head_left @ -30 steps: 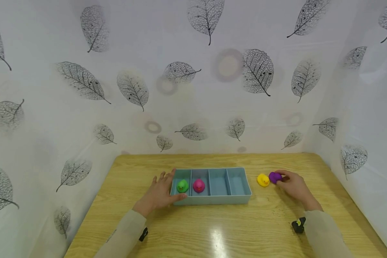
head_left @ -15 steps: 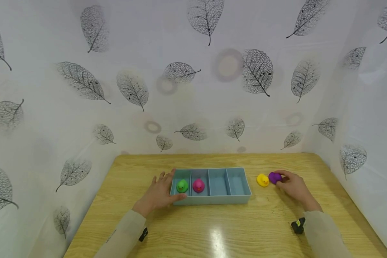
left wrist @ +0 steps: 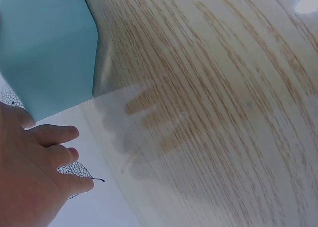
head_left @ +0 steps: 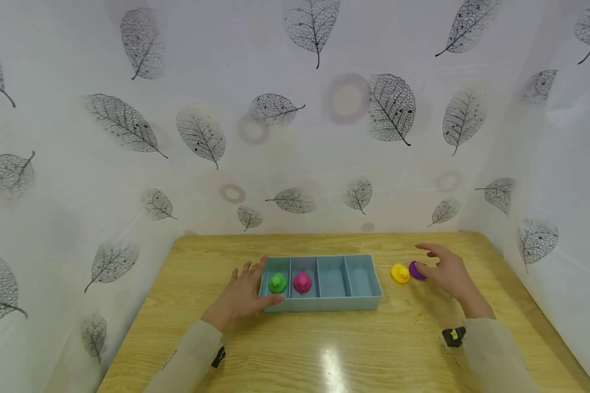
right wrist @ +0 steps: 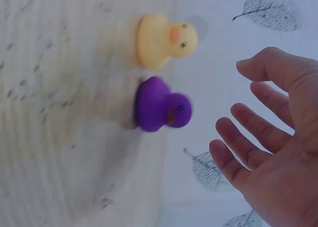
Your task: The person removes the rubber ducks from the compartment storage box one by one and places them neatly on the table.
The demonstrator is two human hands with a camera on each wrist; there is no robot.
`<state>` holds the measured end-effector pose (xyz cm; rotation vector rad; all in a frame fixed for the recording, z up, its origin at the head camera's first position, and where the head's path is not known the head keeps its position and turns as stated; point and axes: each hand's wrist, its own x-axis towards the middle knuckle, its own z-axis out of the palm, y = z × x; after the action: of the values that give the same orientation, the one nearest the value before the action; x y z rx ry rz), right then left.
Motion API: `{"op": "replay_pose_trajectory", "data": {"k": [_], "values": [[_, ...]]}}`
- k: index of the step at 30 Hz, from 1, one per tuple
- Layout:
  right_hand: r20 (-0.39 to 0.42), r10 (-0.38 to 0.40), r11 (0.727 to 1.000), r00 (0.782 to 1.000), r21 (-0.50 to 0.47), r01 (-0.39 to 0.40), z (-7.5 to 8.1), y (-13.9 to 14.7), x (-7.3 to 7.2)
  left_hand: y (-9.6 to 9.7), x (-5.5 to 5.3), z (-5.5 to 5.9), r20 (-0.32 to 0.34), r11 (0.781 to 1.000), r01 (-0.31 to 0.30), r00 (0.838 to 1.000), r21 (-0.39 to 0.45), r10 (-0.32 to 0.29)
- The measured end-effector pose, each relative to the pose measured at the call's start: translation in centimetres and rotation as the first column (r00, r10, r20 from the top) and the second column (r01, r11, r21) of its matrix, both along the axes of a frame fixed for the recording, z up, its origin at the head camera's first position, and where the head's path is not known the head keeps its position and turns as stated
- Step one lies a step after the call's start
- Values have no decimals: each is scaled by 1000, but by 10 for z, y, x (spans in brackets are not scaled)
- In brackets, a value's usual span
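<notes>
My left hand rests at the left end of a pale blue divided tray, thumb along its front wall and fingers spread behind. In the left wrist view the tray's corner shows beside those fingers. A green rubber duck sits in the leftmost compartment, a pink one in the compartment to its right. My right hand hovers over a purple rubber duck, fingers apart and holding nothing; the right wrist view shows a gap between them. Beside the purple duck stands a yellow rubber duck.
The wooden table carries the tray at its middle and the two loose ducks to the right. A white curtain with leaf prints encloses the back and sides. Small dark straps show at both wrists.
My right hand has let go of the purple duck and lifted, its fingers spreading apart. The purple duck stays beside the yellow one. My left hand and the tray have not moved.
</notes>
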<state>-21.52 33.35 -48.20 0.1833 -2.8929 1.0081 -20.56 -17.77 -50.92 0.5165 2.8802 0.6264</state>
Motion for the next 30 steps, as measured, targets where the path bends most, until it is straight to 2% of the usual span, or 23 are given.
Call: {"op": "replay_pose_trajectory", "data": {"k": [4,9,18,30], "values": [[-93,30,999,995,-14,-32,12,-15,1,0,0,0,4,1000,-3,1000,-11,3],[-147,71,997,987,-16,-75,19,-33,1,0,-1,-1,3,1000,-5,1000,-14,5],[-160,162,985,974,-28,-168,22,-63,0,-1,-1,-1,2,1000,-1,1000,-5,1],[-202,253,962,946,-52,-268,25,-103,-4,-1,0,-1,0,1000,-2,1000,-3,2]]}}
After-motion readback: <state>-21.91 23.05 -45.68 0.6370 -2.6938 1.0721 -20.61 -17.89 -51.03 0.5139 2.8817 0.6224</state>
